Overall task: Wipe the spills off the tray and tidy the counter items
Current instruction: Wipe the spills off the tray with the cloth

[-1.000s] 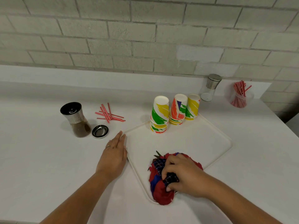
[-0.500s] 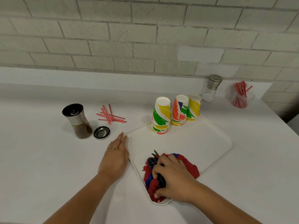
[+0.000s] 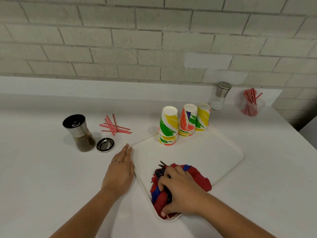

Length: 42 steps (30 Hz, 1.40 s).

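1. The right hand was clenched around a bunched red and blue cloth, pressing it onto the white tray at the tray's near corner.
2. The cloth spread out from under the fingers toward the far right of that hand, all of it inside the tray's rim.
3. The left hand lay flat on the bench, fingers together and extended, holding nothing; its inner edge touched the tray's left rim.
4. Beyond the right hand, at the tray's far edge, stood three stacks of upturned paper cups with green, yellow and orange markings.
5. Just beyond the left hand's fingertips sat a small round metal lid, and beside it, farther left, a grinder holding dark contents.
6. Past the lid, loose red straws lay scattered on the bench.
7. Far beyond the right hand, against the wall, stood a clear shaker with a metal top, and to its right a clear jar of red straws.
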Motion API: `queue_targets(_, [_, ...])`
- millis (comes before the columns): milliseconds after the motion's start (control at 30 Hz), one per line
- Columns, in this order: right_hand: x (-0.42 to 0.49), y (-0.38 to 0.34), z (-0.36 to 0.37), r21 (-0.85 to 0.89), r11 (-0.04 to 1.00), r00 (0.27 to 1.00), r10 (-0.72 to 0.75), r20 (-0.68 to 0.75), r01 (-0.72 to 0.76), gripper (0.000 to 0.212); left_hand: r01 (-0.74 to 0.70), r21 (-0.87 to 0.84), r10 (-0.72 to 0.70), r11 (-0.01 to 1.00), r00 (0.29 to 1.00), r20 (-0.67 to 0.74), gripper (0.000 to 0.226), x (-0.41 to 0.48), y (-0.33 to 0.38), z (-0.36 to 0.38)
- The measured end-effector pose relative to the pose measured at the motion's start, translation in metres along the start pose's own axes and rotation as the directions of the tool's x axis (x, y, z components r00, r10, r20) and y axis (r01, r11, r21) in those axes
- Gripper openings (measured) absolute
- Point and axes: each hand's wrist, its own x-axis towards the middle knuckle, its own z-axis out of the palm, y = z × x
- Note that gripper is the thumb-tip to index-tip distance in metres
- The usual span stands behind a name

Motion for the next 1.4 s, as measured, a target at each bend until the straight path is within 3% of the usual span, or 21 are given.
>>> queue_targets(233, [0.004,0.028,-0.002,0.023,0.982,0.976,0.189,-0.110,-0.188,0.058,-0.006,-0.014,0.006,1.000,1.000,-0.010,0.050,0.000,-0.001,0.000])
queue_targets(367, [-0.003,0.080,-0.020,-0.071,0.899,0.890,0.413,-0.192,-0.433,0.061,-0.002,-0.017,0.002,1.000,1.000,-0.009,0.050,0.000,-0.002,0.000])
queue_targets(467, [-0.005,0.099,-0.022,-0.053,0.837,0.832,0.532,-0.157,-0.545,0.062,-0.001,-0.013,0.001,1.000,1.000,-0.009,0.051,0.001,-0.002,0.001])
queue_targets(567, [0.004,0.076,-0.012,-0.063,0.867,0.865,0.485,-0.129,-0.495,0.063,-0.003,-0.015,0.003,1.000,1.000,-0.007,0.051,0.001,-0.002,0.002])
queue_targets(700, [0.010,0.025,0.011,-0.084,0.960,0.960,0.258,-0.110,-0.267,0.062,-0.001,-0.021,0.001,1.000,1.000,-0.004,0.051,0.001,-0.003,0.001])
queue_targets(800, [0.006,0.015,0.019,-0.055,0.983,0.979,0.168,-0.113,-0.175,0.058,-0.002,-0.026,0.002,1.000,1.000,-0.001,0.051,0.001,-0.003,0.001])
queue_targets(967, [0.006,0.072,-0.009,-0.056,0.950,0.938,0.293,-0.188,-0.308,0.048,-0.004,-0.042,0.003,0.999,1.000,-0.012,0.050,0.001,-0.002,0.000])
queue_targets(1167, [0.000,0.135,-0.031,-0.072,0.830,0.806,0.512,-0.296,-0.554,0.037,0.005,-0.043,-0.006,0.999,1.000,-0.013,0.050,0.001,-0.001,0.000])
queue_targets(1267, [0.011,0.110,-0.021,-0.156,0.845,0.832,0.441,-0.336,-0.511,0.035,0.008,-0.050,-0.009,0.999,1.000,-0.012,0.050,0.002,0.001,0.000])
queue_targets(1400, [0.012,0.050,0.002,-0.145,0.941,0.910,0.243,-0.337,-0.305,0.033,0.009,-0.058,-0.010,0.998,1.000,-0.012,0.050,0.001,0.000,-0.001])
